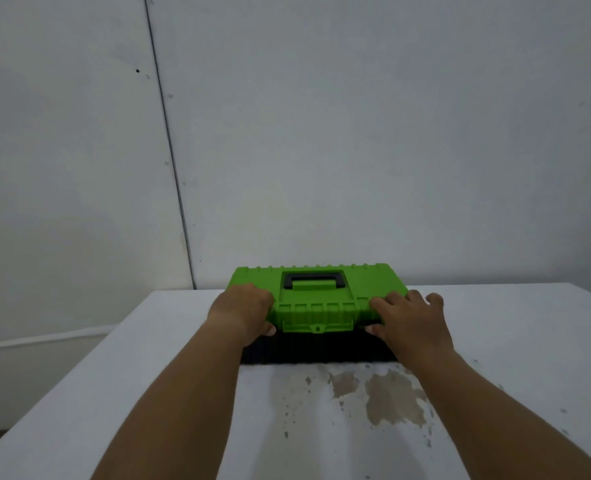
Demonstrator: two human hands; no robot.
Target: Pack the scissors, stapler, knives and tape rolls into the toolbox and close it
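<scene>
So your toolbox (321, 306) is sitting at the far middle of the white table (114, 375), right up near the wall (356, 133), and its green lid (321, 292) is down over the black base (321, 348). The black carry handle (314, 279) lies flat in its recess on top, and the green front latch (317, 325) hangs down over the front edge, though you can't really tell from here if it's snapped in.

Your left hand (242, 311) is wrapped around the lid's left front corner, fingers curled over the top and thumb tucked under the edge. Your right hand (406, 318) is doing the same on the right front corner: fingers spread over the top and side, thumb pressed at the front lip. Both are gripping the lid, neither one loose.

No scissors, stapler, knives or tape anywhere on the table. There's a brownish stain (387, 396) with little specks on the tabletop just in front of the box, between your forearms
</scene>
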